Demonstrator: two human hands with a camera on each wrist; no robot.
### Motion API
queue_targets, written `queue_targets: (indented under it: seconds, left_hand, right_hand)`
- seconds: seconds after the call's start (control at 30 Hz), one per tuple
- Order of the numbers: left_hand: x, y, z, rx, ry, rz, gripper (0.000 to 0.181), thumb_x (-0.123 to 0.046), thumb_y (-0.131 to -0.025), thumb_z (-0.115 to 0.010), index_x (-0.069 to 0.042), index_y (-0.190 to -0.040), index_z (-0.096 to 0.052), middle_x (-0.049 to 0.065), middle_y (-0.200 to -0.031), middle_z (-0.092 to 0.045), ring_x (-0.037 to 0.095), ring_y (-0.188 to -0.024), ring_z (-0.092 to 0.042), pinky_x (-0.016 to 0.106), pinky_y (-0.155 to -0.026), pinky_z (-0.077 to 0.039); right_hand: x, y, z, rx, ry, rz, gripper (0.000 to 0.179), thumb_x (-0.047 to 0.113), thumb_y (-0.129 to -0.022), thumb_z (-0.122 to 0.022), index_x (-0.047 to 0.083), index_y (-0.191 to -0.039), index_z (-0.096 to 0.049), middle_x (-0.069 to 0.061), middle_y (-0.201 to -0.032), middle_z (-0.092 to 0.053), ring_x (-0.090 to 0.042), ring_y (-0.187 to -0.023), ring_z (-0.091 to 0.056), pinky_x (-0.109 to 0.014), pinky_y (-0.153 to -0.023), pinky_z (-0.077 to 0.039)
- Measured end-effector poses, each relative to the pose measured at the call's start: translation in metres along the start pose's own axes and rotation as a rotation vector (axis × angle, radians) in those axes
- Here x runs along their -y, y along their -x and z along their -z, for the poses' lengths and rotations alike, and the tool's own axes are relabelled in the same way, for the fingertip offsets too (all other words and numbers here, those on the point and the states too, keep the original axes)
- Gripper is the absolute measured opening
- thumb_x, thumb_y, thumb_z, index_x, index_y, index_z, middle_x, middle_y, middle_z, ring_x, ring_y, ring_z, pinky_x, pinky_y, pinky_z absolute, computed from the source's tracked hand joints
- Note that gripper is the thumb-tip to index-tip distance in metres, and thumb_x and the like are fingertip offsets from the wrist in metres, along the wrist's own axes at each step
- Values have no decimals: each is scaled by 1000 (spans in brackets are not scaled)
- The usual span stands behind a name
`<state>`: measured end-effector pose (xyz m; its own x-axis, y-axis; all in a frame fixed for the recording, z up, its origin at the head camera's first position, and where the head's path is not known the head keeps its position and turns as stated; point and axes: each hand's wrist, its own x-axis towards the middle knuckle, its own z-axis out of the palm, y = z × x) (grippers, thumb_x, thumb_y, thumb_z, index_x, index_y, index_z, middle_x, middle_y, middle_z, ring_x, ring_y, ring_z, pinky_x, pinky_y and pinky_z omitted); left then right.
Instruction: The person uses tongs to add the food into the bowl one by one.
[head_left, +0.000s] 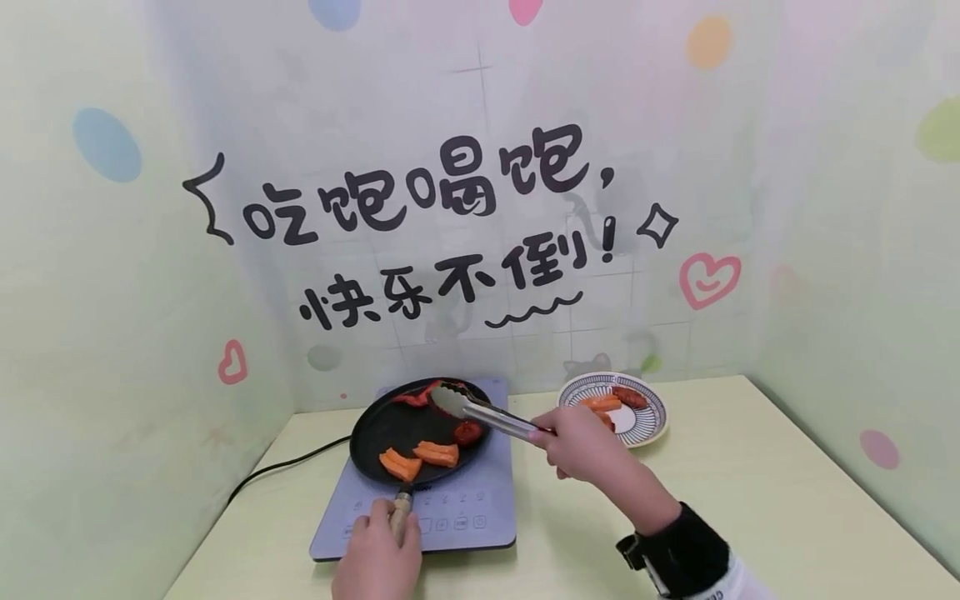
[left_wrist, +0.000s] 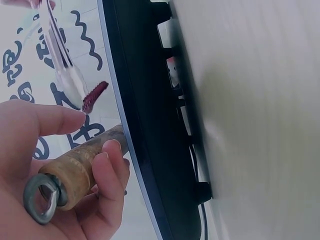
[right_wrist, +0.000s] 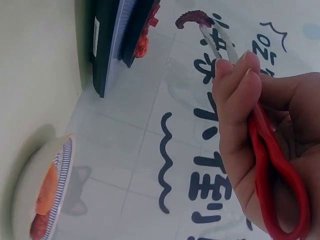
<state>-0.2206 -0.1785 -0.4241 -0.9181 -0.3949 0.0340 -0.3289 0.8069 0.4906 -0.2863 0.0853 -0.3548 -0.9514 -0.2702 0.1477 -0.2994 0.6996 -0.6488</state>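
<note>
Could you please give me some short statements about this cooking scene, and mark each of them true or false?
1. The left hand holds the handle of the pan. True.
2. The right hand holds the tongs. True.
3. The tongs are empty. False: they grip a dark red piece of food.
4. Two orange pieces lie in the pan. True.
5. The plate stands on the cooker. False: it stands on the table, right of the cooker.
</note>
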Motion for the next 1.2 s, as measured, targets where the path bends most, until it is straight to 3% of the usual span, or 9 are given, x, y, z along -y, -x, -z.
queue_targets:
  seconds: [0.27,0.43,0.67,0.83,1.2]
  left_hand:
    - [3,1,1,-4,7,-15,40,-33,-99,-69,-5,-126,-62,21,-103,-64,28,-74,-59,46,-64,-50]
    - [2,2,0,-7,3,2,40,-33,-99,-70,-5,-126,-62,20,-100,-63,27,-72,-58,45,-64,-49]
    - [2,1,1,6,4,3,41,-34,-100,-69,-5,-128,-62,21,-104,-63,27,-74,-58,45,-65,-50]
    - [3,0,0,12,6,-2,41,-34,-100,-68,-5,-128,-62,21,-103,-63,27,-74,-58,45,-66,-50]
    - [3,1,1,-13,12,-10,39,-33,-100,-69,-4,-125,-63,19,-99,-62,27,-73,-58,45,-65,-50]
  right_hand:
    - [23,-29,-5,54,84,1,11,17,-104,-69,10,-105,-78,0,-65,-55,-12,-48,-57,-26,-50,-43]
    - [29,-37,-15,71,162,37,15,19,-104,-68,8,-108,-78,-2,-72,-60,-12,-49,-56,-25,-49,-43]
    - [36,-40,-34,1,381,139,16,24,-103,-70,13,-94,-78,-1,-80,-67,-15,-66,-52,-29,-58,-40]
    - [35,-41,-48,-22,466,151,15,27,-101,-73,16,-92,-80,2,-79,-70,-12,-64,-54,-30,-57,-42]
    - [33,-40,-53,-45,472,138,16,29,-100,-74,16,-92,-78,3,-77,-68,-12,-64,-53,-31,-58,-43]
